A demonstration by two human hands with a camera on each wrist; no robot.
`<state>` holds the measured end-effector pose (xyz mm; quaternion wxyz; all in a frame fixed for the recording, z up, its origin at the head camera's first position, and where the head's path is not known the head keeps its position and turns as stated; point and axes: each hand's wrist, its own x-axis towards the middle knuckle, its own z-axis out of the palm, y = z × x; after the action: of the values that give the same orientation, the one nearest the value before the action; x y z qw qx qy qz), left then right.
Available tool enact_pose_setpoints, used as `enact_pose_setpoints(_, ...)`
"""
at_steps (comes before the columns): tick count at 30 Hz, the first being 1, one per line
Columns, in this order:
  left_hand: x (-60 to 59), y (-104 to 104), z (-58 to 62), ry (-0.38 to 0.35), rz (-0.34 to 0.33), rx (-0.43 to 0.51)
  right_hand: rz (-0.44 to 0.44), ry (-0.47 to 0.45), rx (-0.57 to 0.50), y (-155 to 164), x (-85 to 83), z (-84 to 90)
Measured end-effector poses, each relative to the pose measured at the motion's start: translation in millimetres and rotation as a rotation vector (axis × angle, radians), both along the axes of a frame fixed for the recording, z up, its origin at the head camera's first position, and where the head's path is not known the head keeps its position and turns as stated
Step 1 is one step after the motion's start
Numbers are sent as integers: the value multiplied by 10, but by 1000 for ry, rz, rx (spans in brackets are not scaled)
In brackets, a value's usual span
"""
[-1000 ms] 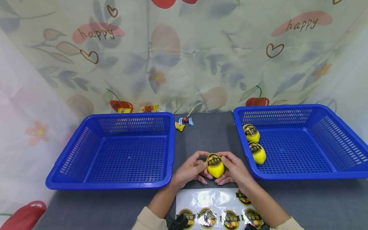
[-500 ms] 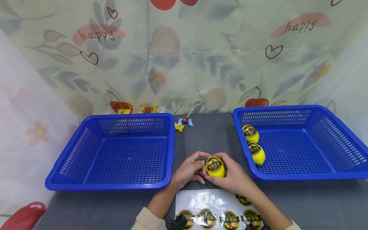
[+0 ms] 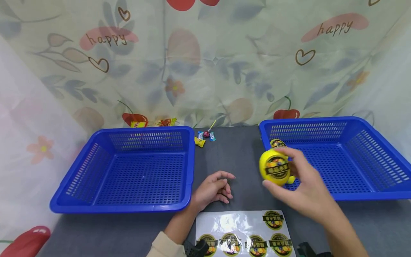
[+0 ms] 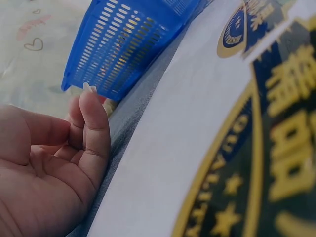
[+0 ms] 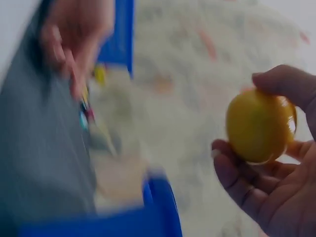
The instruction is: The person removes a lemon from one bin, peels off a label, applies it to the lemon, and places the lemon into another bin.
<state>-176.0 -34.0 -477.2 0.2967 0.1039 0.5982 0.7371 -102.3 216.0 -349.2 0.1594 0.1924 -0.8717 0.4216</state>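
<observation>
Lemon (image 3: pixel 274 167), yellow and bearing a dark round label, is held above the near-left corner of the right-hand blue basket (image 3: pixel 369 194) by the right hand (image 3: pixel 297 184), thumb and fingers curled round it. Left hand (image 3: pixel 213 189) rests on the grey table (image 3: pixel 237 153) at about 9 o'clock from the fruit, fingers loosely curled, gripping nothing. Judged good practice for this step: carry the fruit clear over the basket rim toward 2 o'clock, keep the fingers off the label's edges, and lower it beside the labelled lemon (image 3: pixel 278 143) already inside rather than drop it. Sticker sheet (image 3: pixel 244 232) lies at 6 o'clock, its near edge cut off. A second fruit in the basket is almost wholly hidden behind the held one. Right wrist view is motion-blurred; left wrist view shows mostly an unfocused label close up.
</observation>
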Motion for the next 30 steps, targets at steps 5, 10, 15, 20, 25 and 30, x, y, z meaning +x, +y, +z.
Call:
enact_pose_setpoints(5, 10, 5, 11, -6, 9, -6, -187, -126, 113, 521, -162, -4)
enact_pose_setpoints(10, 21, 4, 26, -11, 14, -7, -234, -330, 270, 910, -341, -143)
enact_pose_setpoints(15, 24, 12, 30, -9, 15, -5, -185, -466, 404, 1064, -449, -266)
enact_pose_setpoints(20, 18, 29, 21, -17, 13, -6, -123, -571, 456, 1091, -499, -342)
enact_pose_setpoints(25, 8, 42, 13, -17, 20, 0, -94, -697, 469, 1088, -542, -373)
enact_pose_setpoints(30, 2, 41, 15, -26, 25, -3, -64, -745, 482, 1084, -556, -395)
